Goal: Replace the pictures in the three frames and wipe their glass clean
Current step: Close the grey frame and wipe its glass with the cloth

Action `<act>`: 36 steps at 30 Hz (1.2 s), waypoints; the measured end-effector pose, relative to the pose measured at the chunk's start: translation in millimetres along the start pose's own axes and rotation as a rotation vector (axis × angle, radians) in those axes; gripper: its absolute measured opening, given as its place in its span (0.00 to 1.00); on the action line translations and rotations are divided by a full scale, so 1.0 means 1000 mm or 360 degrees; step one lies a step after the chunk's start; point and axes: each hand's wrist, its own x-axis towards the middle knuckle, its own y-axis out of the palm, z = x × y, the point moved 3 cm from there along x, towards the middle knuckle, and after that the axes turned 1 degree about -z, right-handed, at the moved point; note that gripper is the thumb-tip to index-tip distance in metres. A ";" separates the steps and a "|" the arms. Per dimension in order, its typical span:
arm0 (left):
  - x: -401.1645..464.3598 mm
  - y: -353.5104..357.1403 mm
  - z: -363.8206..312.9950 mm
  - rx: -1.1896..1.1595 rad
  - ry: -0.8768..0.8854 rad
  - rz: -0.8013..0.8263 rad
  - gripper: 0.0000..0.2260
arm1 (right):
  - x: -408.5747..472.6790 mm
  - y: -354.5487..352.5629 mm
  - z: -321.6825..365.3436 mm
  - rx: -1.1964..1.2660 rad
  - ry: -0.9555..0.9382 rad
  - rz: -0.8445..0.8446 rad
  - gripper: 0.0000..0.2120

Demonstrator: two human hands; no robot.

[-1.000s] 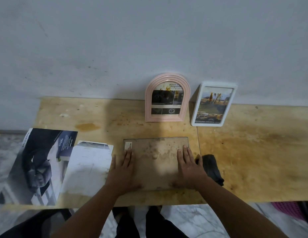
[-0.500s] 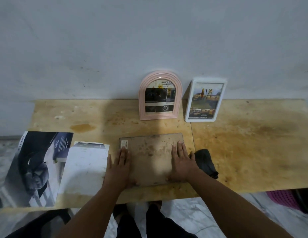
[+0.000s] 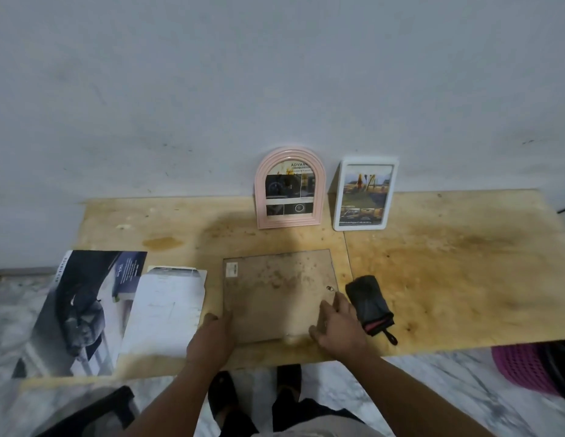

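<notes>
Both hands have slid back from the middle of the face-down frame toward its near corners since half a second ago, baring a small metal hanger clip [image 3: 330,288] near the frame's right edge; the frame itself lies where it did. At about 8 o'clock a dark magazine [image 3: 82,305] hangs over the left end of the wooden table [image 3: 464,279], with a white sheet [image 3: 166,310] just beside it on the right, its top edge lapped over another printed page. Next comes the left hand [image 3: 213,337], at the frame's near left corner, fingers bent and close together at the edge with the thumb on the outer side; whether they truly grip the edge cannot be told. The face-down frame [image 3: 278,294], brown stained backing uppermost with a small label in its far left corner, lies flat at 6 o'clock. At 12 o'clock beyond it a pink arched frame [image 3: 289,188] leans upright against the wall, and just right of it stands a white rectangular frame [image 3: 364,194], both with pictures in them. The right hand [image 3: 339,324] rests on the frame's near right corner, fingers loosely spread and curved, thumb toward the near edge. Just beside it on the right lies a rolled black cloth [image 3: 367,302] with a red trim and loop. At 4 o'clock, below the table, part of a pink basket [image 3: 520,367] shows.
</notes>
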 end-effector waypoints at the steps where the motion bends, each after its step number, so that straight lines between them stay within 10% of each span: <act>1: 0.001 0.001 0.001 -0.0114 -0.0001 -0.0013 0.26 | 0.001 0.000 -0.003 0.0165 0.0092 -0.0046 0.34; 8: 0.007 0.009 0.010 -0.0936 -0.0139 -0.0021 0.40 | 0.014 -0.006 -0.023 0.0993 0.0322 -0.0094 0.29; 15: -0.012 -0.023 0.009 -0.1228 -0.0086 -0.0248 0.16 | 0.010 -0.048 -0.039 0.1257 0.0227 -0.0172 0.07; 19: -0.015 -0.063 0.020 -0.1224 0.0116 -0.0322 0.24 | 0.012 -0.097 -0.034 0.1527 0.0230 -0.0151 0.17; 28: -0.007 -0.154 -0.009 -0.1843 0.0296 -0.0388 0.06 | 0.031 -0.176 -0.030 0.1869 -0.0066 -0.0031 0.07; 36: -0.002 -0.129 -0.036 -0.2352 -0.0042 -0.0168 0.14 | 0.031 -0.145 -0.019 0.2426 0.0025 0.0232 0.16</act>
